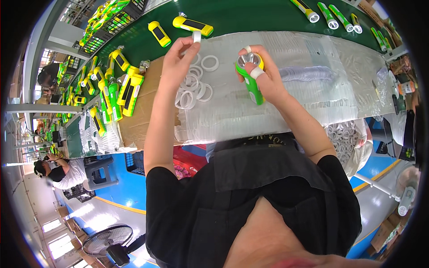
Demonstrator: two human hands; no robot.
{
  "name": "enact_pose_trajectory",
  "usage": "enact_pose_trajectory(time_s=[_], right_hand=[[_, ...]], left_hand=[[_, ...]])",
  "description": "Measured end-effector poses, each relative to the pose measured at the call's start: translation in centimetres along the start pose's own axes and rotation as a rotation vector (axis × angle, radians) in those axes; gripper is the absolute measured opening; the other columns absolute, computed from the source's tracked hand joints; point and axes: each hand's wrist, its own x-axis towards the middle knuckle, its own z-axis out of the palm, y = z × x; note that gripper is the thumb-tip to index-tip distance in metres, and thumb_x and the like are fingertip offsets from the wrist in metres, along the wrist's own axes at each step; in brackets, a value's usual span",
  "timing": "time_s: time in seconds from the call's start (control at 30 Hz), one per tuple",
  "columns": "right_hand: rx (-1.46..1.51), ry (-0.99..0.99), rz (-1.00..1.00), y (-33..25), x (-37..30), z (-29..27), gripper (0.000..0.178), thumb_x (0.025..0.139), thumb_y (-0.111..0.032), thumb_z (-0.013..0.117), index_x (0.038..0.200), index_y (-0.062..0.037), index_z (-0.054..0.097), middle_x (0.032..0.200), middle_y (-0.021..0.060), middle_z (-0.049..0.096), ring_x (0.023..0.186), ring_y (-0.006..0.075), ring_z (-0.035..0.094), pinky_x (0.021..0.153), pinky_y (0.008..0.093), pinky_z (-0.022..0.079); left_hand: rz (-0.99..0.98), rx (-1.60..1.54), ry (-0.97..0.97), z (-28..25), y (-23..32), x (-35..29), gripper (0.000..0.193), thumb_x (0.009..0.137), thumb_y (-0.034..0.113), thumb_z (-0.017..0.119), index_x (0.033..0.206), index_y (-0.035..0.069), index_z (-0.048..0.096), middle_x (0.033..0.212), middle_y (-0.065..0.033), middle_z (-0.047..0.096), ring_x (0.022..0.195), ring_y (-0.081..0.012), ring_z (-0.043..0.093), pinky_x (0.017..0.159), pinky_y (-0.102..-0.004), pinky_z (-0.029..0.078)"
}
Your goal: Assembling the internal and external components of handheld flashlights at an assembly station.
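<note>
One white ring (196,37) is pinched narrowly between the thumb and fingertips of the left hand (181,56), near the far edge of the plastic-covered sheet (241,120). One green-and-yellow flashlight (254,91) is held in the right hand (264,80), fingers curled around its head; two white wraps (257,72) show on these fingers. Open room separates the flashlight from the ring pile (188,89) at left, and extends from it to the sheet's near edge, beside the dark apron (268,165). The ring pile overlaps; exact count cannot be told. One row of clear discs (306,73) lies right of the right hand. Beyond the sheet, two yellow flashlights (158,34) lie at left, four assorted flashlights (341,18) at right.
</note>
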Motion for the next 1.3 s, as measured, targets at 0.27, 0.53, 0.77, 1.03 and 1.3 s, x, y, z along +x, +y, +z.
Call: enact_pose_trajectory(time_s=[0.27, 0.53, 0.77, 1.03, 1.3], right_hand=[[0.068, -0.057, 0.026, -0.4, -0.1, 0.2, 0.025, 0.095, -0.009, 0.055, 0.119, -0.0070, 0.049, 0.095, 0.0051, 0.056, 0.079, 0.0122, 0.057, 0.068, 0.0280, 0.050], [0.000, -0.120, 0.022, -0.6, -0.1, -0.8, 0.039, 0.096, -0.018, 0.058, 0.130, -0.0084, 0.042, 0.113, 0.0069, 0.058, 0.093, 0.0178, 0.060, 0.078, 0.0326, 0.053], [-0.184, -0.069, -0.302, -1.2, 0.6, -2.9, 0.048, 0.088, -0.020, 0.071, 0.130, -0.0087, 0.050, 0.130, 0.0075, 0.060, 0.106, 0.0224, 0.063, 0.091, 0.0358, 0.051], [-0.853, -0.392, -0.434, -9.9, 2.2, -6.5, 0.037, 0.073, -0.014, 0.080, 0.104, -0.0055, 0.062, 0.095, 0.0078, 0.063, 0.085, 0.0235, 0.062, 0.076, 0.0333, 0.051], [-1.238, -0.788, -0.087, -13.9, 4.0, -5.0, 0.030, 0.074, -0.016, 0.075, 0.096, -0.0015, 0.061, 0.086, 0.0080, 0.053, 0.075, 0.0245, 0.055, 0.065, 0.0356, 0.046]], left_hand=[[0.495, -0.010, -0.042, 5.8, 3.3, -5.0, 0.024, 0.075, 0.013, 0.082, 0.094, 0.006, 0.071, 0.108, -0.0081, 0.061, 0.085, -0.0152, 0.060, 0.063, -0.0246, 0.047], [0.560, 0.137, -0.068, 6.1, 4.1, -5.1, 0.034, 0.066, 0.018, 0.087, 0.096, 0.009, 0.074, 0.106, -0.0070, 0.060, 0.088, -0.0187, 0.062, 0.069, -0.0289, 0.051], [0.601, 0.297, -0.152, 6.1, 5.8, -4.8, 0.037, 0.065, 0.019, 0.087, 0.098, 0.010, 0.072, 0.104, -0.0074, 0.060, 0.091, -0.0235, 0.063, 0.077, -0.0343, 0.052], [0.648, 0.386, -0.215, 8.6, 6.5, -4.9, 0.043, 0.067, 0.022, 0.087, 0.101, 0.010, 0.063, 0.104, -0.0099, 0.063, 0.091, -0.0286, 0.065, 0.075, -0.0352, 0.053], [0.494, 0.229, -0.263, 10.5, 6.2, -5.2, 0.043, 0.070, 0.014, 0.086, 0.105, 0.009, 0.060, 0.101, -0.0045, 0.071, 0.085, -0.0198, 0.068, 0.077, -0.0309, 0.054]])
